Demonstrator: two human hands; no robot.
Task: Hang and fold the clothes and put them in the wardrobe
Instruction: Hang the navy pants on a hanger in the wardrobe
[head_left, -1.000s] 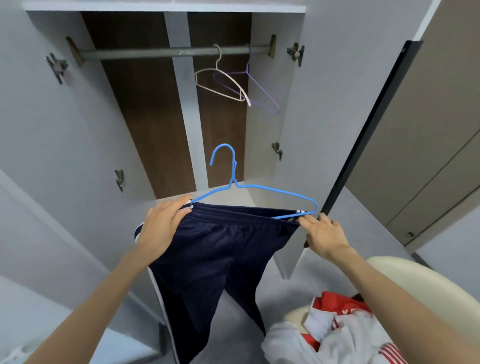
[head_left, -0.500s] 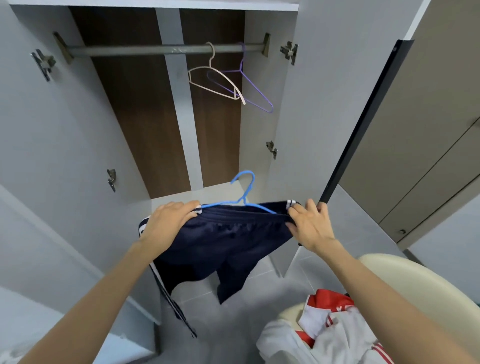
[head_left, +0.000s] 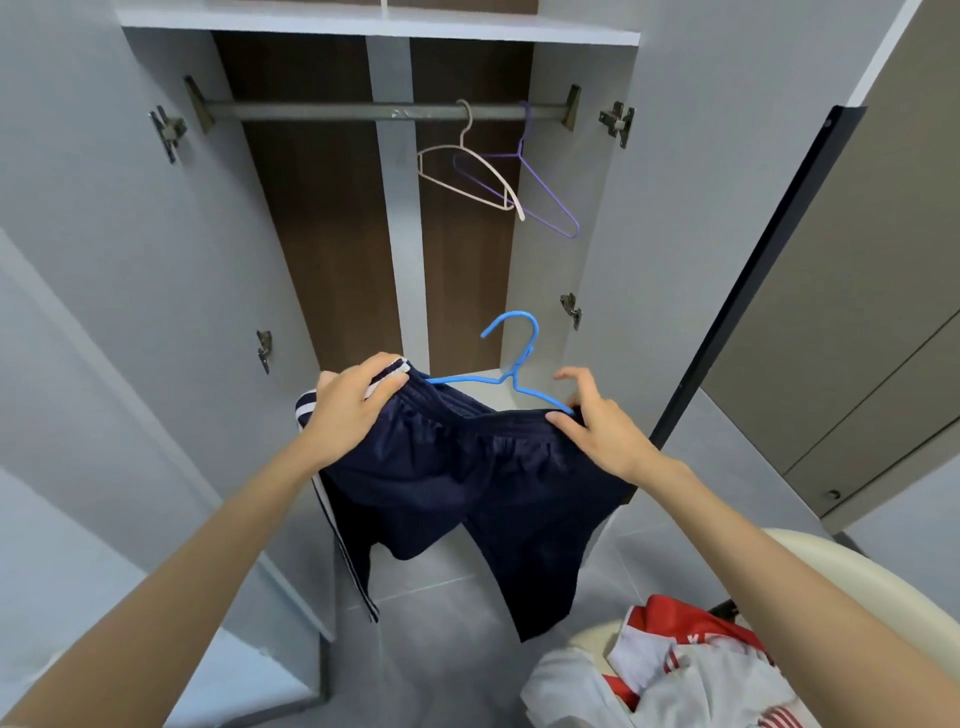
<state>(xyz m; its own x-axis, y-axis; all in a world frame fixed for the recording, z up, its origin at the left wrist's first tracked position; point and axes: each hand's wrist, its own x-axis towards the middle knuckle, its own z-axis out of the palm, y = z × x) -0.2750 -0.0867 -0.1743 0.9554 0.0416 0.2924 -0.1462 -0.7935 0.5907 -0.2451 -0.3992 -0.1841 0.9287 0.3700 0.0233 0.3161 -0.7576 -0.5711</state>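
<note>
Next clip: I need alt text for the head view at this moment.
The left hand and right hand hold navy shorts by the waistband on a blue hanger, before an open wardrobe. A pale hanger and a purple hanger hang empty on its rail; red-and-white clothes lie on a chair.

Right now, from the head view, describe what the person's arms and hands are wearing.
Nothing is worn. The left grip and right grip are bare hands with no gloves, rings or watch showing. The left forearm and right forearm are uncovered to the frame's edge, with no sleeve in view.
</note>
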